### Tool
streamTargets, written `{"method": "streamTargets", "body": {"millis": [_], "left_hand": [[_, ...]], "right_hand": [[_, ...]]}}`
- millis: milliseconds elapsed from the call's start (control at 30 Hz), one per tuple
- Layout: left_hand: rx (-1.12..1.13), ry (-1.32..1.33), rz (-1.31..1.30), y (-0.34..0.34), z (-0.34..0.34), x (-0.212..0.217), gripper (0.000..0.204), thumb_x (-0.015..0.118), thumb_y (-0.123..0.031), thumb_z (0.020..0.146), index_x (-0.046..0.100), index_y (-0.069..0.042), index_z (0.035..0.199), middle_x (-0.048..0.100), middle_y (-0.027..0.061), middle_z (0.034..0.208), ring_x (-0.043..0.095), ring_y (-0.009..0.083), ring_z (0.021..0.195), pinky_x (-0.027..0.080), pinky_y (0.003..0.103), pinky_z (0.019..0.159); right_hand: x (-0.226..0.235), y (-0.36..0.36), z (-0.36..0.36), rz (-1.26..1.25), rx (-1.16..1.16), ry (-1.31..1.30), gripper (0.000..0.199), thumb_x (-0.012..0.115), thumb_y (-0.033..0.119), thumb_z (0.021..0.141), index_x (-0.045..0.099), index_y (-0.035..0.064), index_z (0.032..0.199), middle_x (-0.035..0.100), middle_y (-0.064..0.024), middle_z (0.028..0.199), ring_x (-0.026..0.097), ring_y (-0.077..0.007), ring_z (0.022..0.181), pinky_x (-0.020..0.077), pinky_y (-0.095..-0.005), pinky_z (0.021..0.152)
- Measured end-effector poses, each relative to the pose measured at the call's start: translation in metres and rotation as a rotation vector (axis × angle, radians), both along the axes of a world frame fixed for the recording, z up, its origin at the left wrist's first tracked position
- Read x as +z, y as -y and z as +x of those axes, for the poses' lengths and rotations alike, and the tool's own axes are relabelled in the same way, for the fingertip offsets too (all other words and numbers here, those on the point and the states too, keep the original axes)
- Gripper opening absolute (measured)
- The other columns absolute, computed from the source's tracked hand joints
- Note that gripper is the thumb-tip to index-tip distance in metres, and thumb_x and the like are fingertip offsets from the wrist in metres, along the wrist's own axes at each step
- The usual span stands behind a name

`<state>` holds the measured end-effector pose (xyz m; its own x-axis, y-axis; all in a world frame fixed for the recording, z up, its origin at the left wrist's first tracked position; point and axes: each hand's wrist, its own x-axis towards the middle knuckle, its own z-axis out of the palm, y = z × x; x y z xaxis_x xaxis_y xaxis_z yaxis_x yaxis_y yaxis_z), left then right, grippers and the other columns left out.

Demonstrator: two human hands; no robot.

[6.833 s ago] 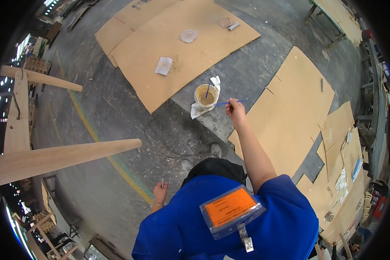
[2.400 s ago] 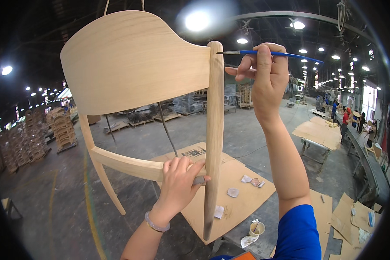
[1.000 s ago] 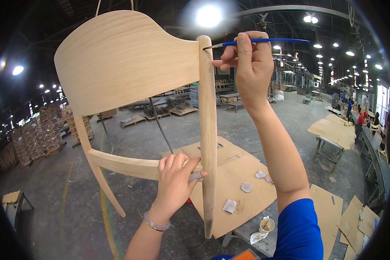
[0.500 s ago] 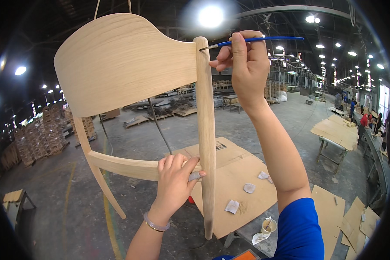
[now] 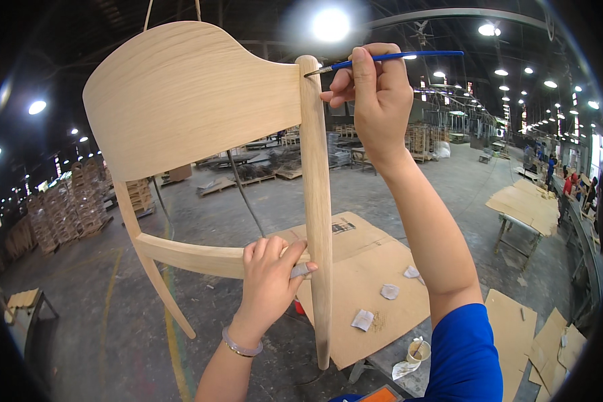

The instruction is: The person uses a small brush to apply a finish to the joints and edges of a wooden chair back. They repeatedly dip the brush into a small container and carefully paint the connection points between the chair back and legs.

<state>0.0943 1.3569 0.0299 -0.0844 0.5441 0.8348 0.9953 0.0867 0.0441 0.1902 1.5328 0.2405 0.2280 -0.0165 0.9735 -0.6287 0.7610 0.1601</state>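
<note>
pinching a blue brush [image 5: 425, 53], the right hand [image 5: 384, 104] held its tip at the chair post [image 5: 315, 167]; the left hand [image 5: 266, 285] had fingers clamped on the rail [image 5: 191, 257].

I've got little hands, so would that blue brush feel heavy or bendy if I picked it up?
The blue brush is probably light: it looks thin, and the right hand pinches it. Its handle likely feels stiff, sticking out straight past the hand. The dark tip may be softer, looking like bristles.

brush handle [image 5: 422, 53]: blue | chair backrest [image 5: 194, 100]: pale, wood-grained | sleeve [image 5: 465, 352]: blue
</note>
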Motion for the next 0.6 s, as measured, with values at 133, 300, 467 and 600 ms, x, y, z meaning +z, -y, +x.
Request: {"method": "streamTargets", "body": {"millis": [133,300,467,600], "left_hand": [[0.034,0.001,-0.023,-0.0021,-0.0014,-0.0005,0.041,0.078,-0.034,0.093,0.071,-0.008,0.123,0.055,0.0061,0.099,0.054,0.0258,0.101,0.037,0.044,0.1],[0.041,-0.011,-0.004,-0.0041,-0.0009,-0.0009,0.041,0.079,-0.033,0.092,0.071,-0.008,0.123,0.054,0.0063,0.099,0.054,0.0261,0.1,0.038,0.044,0.1],[0.028,-0.003,0.009,-0.0041,0.002,-0.0013,0.038,0.075,-0.028,0.094,0.071,-0.006,0.125,0.053,0.0062,0.096,0.051,0.0263,0.097,0.036,0.043,0.099],[0.038,-0.011,0.014,-0.0047,0.0026,-0.0015,0.037,0.075,-0.027,0.094,0.071,-0.006,0.125,0.053,0.0061,0.096,0.051,0.0262,0.097,0.036,0.043,0.099]], "right_hand": [[-0.0004,-0.0018,-0.0014,0.008,-0.011,0.003,0.014,0.057,0.013,0.11,0.057,0.0,0.105,0.071,-0.0073,0.07,0.071,-0.0122,0.059,0.0561,-0.0243,0.053],[-0.0011,-0.0041,-0.0028,0.002,-0.006,0.011,0.014,0.057,0.014,0.111,0.056,0.0001,0.105,0.071,-0.0074,0.069,0.071,-0.0124,0.059,0.056,-0.0239,0.053],[-0.0025,-0.008,-0.0029,0.001,0.023,0.009,0.015,0.056,0.014,0.111,0.056,0.0002,0.106,0.071,-0.0074,0.069,0.071,-0.0126,0.059,0.0559,-0.0238,0.053],[-0.0011,-0.0101,-0.0054,0.02,0.064,-0.01,0.016,0.056,0.015,0.111,0.056,0.0002,0.106,0.071,-0.0075,0.07,0.071,-0.0122,0.059,0.0561,-0.0238,0.053]]}}
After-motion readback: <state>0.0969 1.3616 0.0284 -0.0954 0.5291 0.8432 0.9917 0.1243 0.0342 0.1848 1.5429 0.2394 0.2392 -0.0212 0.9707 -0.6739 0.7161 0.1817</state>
